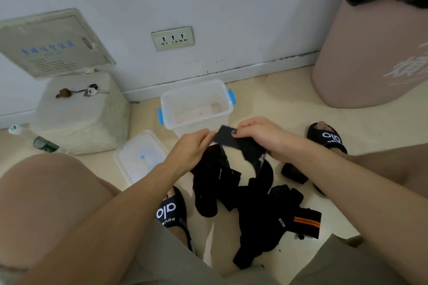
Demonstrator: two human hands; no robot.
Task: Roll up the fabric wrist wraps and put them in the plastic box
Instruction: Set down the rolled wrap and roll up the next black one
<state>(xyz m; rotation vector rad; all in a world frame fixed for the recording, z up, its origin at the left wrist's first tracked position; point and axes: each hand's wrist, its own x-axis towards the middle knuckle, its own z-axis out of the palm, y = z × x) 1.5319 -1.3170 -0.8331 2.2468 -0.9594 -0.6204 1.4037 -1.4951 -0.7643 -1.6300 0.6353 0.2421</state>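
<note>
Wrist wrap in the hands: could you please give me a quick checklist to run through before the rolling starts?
1. Left hand pinches the wrist wrap end: ok.
2. Right hand grips it too: ok.
3. Wrap hanging untangled from the pile below: cannot tell.
4. Plastic box open, lid off beside it: ok.
5. Box free of wraps: ok.
6. Roll started: not ok.

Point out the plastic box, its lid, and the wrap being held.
plastic box [225,112]: head view, right rim.
lid [129,157]: head view, top face, left part.
wrist wrap [225,137]: head view, flat end between the hands.
</note>
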